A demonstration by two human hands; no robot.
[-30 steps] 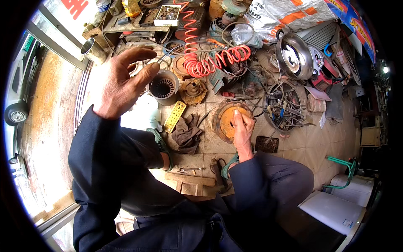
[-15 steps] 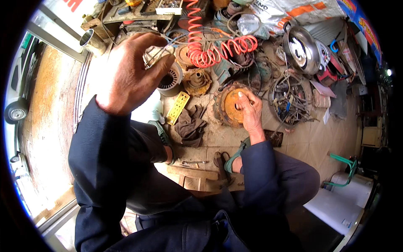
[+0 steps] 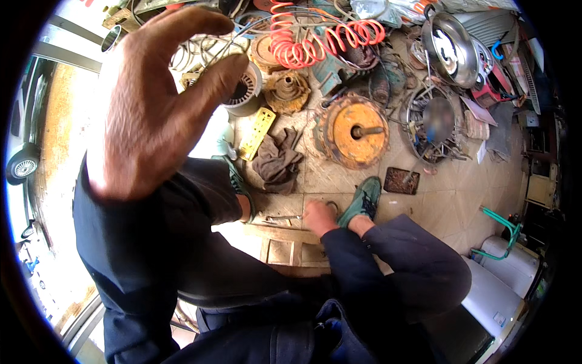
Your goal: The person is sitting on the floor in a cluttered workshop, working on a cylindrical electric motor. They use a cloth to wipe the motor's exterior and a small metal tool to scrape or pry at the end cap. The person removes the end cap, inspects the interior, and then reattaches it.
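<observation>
My left hand (image 3: pixel 142 103) is raised at the upper left, thumb and fingers curved and apart, nothing visible between them. Low in front of me, my right hand (image 3: pixel 320 218) is near the floor beside my foot; its fingers are blurred and partly hidden. Just left of it lies a metal wrench (image 3: pixel 282 218). Beyond, a round rusty motor part with an orange face (image 3: pixel 344 116) rests on the tiles, a shaft (image 3: pixel 371 130) sticking out of its centre. No hand touches it.
A dark rag (image 3: pixel 277 161) and a yellow power strip (image 3: pixel 257 133) lie left of the motor part. Behind are a rusty flange (image 3: pixel 287 91), a slotted stator (image 3: pixel 245 91) and a red coiled hose (image 3: pixel 291 54). To the right are a small tray (image 3: pixel 401 181) and a steel pan (image 3: pixel 450 45).
My right hand has left the orange-faced part and moved down beside the wrench, uncovering the shaft. My right foot has shifted forward. My left hand appears larger and closer.
</observation>
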